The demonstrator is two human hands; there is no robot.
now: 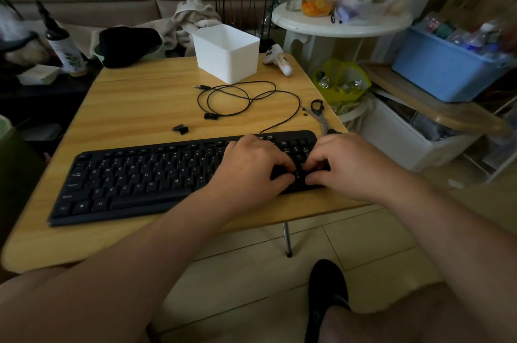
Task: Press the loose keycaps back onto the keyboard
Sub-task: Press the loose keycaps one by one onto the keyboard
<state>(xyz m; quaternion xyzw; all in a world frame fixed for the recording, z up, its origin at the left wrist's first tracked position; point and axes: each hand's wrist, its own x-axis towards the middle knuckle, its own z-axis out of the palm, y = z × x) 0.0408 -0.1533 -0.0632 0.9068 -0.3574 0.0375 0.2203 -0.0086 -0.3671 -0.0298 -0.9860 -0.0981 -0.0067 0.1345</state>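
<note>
Keyboard (134,174) sits black and slightly angled on the wooden worktop (145,96), near its front edge, cable (246,99) looped behind it. Both hands are over its right end, at the numpad. Left hand (251,166) lies palm down, fingers curled, tips on the keys at the numpad's left side. Right hand (349,166) mirrors it from the right edge, fingers curled with tips on the keys. Fingertips of the 2 hands almost meet; whatever is under them is hidden, so cannot tell if either hand pinches a keycap or only presses down.

2 loose keycaps are well apart from the hands, on bare worktop behind the keyboard: first keycap (180,129) just behind the function row, second keycap (210,116) further back, beside the cable loop. Keycap puller (319,113) lies at the worktop's right edge, near the right hand but not touched. White bin (228,54) stands at the back of the worktop, white controller (279,61) beside it.
</note>
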